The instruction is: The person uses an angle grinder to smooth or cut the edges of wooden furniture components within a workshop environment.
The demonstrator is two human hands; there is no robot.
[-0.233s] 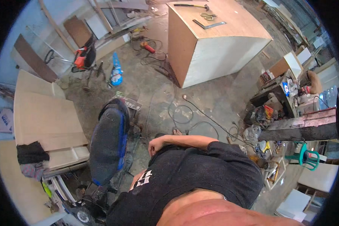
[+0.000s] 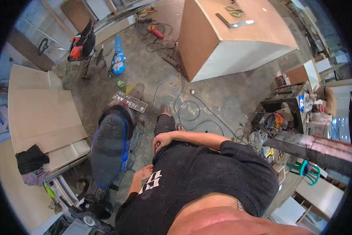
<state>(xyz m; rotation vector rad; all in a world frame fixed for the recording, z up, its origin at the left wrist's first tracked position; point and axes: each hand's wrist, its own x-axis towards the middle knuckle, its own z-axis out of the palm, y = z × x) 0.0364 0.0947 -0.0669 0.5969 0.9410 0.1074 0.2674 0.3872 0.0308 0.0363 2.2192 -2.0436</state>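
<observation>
My right arm crosses in front of my black T-shirt (image 2: 215, 172). The right hand (image 2: 163, 141) sits at the top of my dark trousers (image 2: 165, 123), fingers curled down; whatever they may hold is hidden. On the other side, my left hand (image 2: 145, 171) is close to the shirt's side by its white print. Its fingers look bent and pressed together, and anything in them is out of sight. Just left of both hands stands a parked motorbike, its long dark seat (image 2: 110, 150) edged in blue.
Ahead is a large plywood box (image 2: 238, 47) with scissors (image 2: 234, 11) and a metal square (image 2: 232, 24) on top. Cables (image 2: 189, 109) snake over the floor near a red power tool (image 2: 156, 32). Pale panels (image 2: 45, 117) lean left; a cluttered bench (image 2: 281, 105) stands right.
My view has shifted, and the box sits higher and further right in it. My left hand and left leg show more fully. The right hand keeps its place at the trousers.
</observation>
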